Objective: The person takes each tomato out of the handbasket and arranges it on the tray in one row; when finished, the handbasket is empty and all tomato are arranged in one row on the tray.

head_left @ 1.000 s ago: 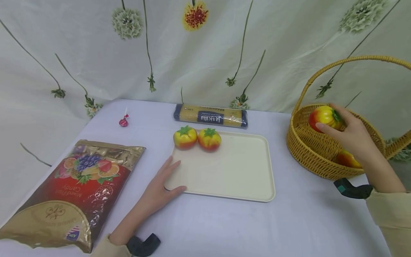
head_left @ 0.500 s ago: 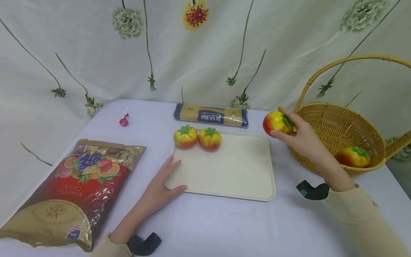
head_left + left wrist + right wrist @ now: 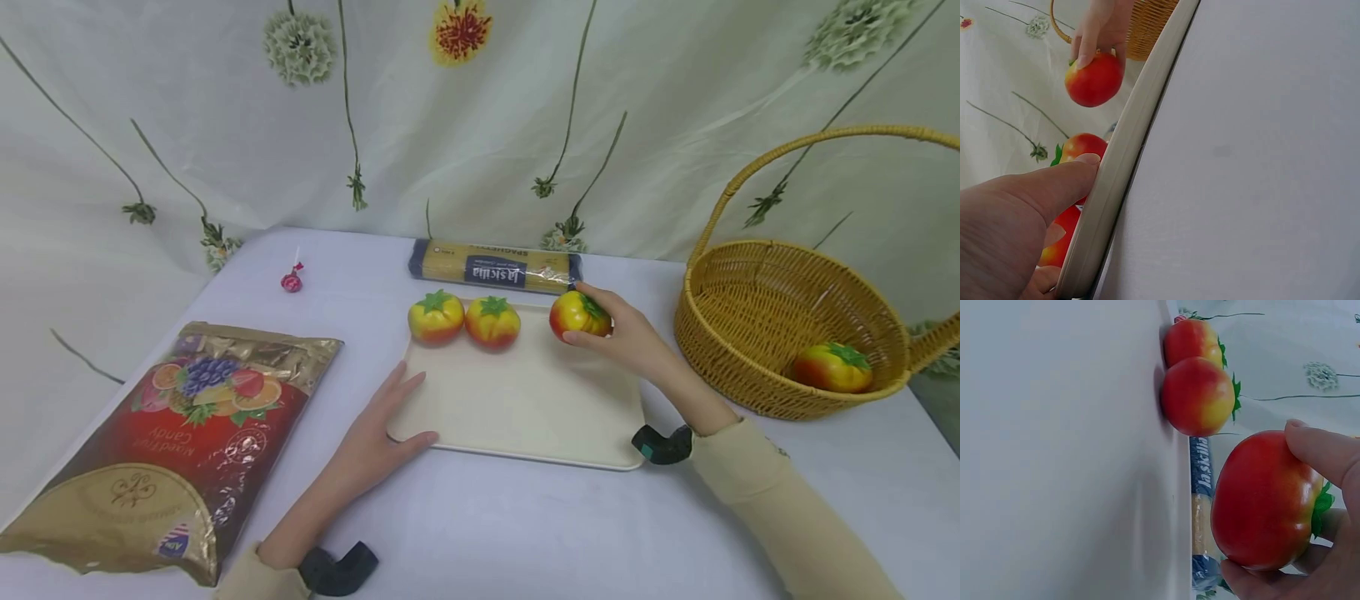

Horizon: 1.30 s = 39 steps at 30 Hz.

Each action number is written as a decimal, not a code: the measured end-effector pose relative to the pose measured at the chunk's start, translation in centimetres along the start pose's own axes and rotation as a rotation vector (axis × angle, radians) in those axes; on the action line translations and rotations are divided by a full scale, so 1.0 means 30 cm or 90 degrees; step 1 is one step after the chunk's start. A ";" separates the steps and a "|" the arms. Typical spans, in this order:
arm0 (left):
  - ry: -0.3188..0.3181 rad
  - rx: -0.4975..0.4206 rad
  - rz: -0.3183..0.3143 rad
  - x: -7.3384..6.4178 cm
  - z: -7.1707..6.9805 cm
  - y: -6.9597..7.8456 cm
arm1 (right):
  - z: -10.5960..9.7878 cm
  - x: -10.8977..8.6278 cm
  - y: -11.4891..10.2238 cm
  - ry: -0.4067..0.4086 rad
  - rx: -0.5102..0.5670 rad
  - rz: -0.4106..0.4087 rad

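The tray (image 3: 525,404) could skid if the left hand (image 3: 367,442), resting with fingers spread at its nine o'clock edge, pushes. The right hand (image 3: 633,337) grips a fruit (image 3: 576,315) above the tray at one o'clock; early release might send it rolling into the pair (image 3: 492,325) at eleven.

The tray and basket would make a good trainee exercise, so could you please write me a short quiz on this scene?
1. Which hand holds a red-and-yellow fruit?
2. True or false: a single fruit lies in the basket.
3. What lies just beyond the far edge of the tray: A, lollipop; B, spaghetti pack; C, candy bag?
Key: 1, the right hand; 2, true; 3, B.
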State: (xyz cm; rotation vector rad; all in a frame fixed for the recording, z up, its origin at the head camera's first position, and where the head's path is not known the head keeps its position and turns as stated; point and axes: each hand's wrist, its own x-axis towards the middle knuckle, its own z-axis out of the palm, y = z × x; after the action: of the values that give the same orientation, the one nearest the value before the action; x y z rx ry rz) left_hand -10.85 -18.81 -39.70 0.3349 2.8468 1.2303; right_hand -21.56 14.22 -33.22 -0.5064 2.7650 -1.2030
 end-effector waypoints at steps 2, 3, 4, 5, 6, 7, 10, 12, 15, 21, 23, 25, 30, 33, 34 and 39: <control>0.001 0.004 0.001 0.001 0.000 0.001 | 0.013 0.010 0.004 -0.006 0.003 -0.008; 0.001 0.005 0.002 0.001 0.000 0.001 | 0.018 0.014 0.006 -0.009 0.005 -0.010; 0.002 0.006 0.003 0.001 0.000 0.001 | 0.022 0.018 0.007 -0.014 0.006 -0.010; 0.002 0.007 0.003 0.001 -0.001 0.001 | 0.026 0.021 0.008 -0.017 0.007 -0.008; 0.002 0.007 0.003 0.001 -0.001 0.001 | 0.030 0.024 0.009 -0.019 0.008 -0.006; 0.002 0.007 0.003 0.001 -0.001 0.001 | 0.034 0.026 0.010 -0.021 0.009 -0.003; 0.002 0.007 0.002 0.002 -0.001 0.001 | 0.046 0.034 0.011 -0.027 0.011 0.001; 0.002 0.007 0.001 0.002 -0.001 0.002 | 0.056 0.040 0.011 -0.030 0.008 -0.001; 0.002 0.007 0.000 0.001 -0.002 0.003 | 0.071 0.050 0.012 -0.034 0.000 -0.012; 0.000 0.001 -0.003 0.001 -0.002 0.002 | 0.097 0.072 0.008 -0.025 0.002 -0.038; 0.000 -0.002 -0.002 0.000 -0.002 0.002 | 0.103 0.079 0.006 -0.019 0.000 -0.046; 0.000 -0.003 -0.002 0.001 -0.003 0.002 | 0.109 0.086 0.003 -0.014 -0.002 -0.049; -0.002 -0.001 -0.004 0.001 -0.002 0.002 | 0.119 0.096 0.003 -0.009 -0.004 -0.046; -0.002 0.001 -0.003 0.001 -0.001 0.002 | 0.123 0.097 0.000 -0.007 -0.003 -0.048; -0.002 0.002 -0.003 0.002 -0.001 0.002 | 0.124 0.097 -0.001 -0.007 -0.002 -0.050; 0.000 0.009 -0.005 0.002 0.000 0.001 | 0.129 0.100 -0.004 -0.009 -0.004 -0.062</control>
State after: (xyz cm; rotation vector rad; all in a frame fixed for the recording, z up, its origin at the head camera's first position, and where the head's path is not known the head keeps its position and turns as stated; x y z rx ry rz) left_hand -10.90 -18.78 -39.67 0.3241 2.8548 1.2104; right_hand -23.57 10.45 -35.64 -0.6539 2.7628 -1.2054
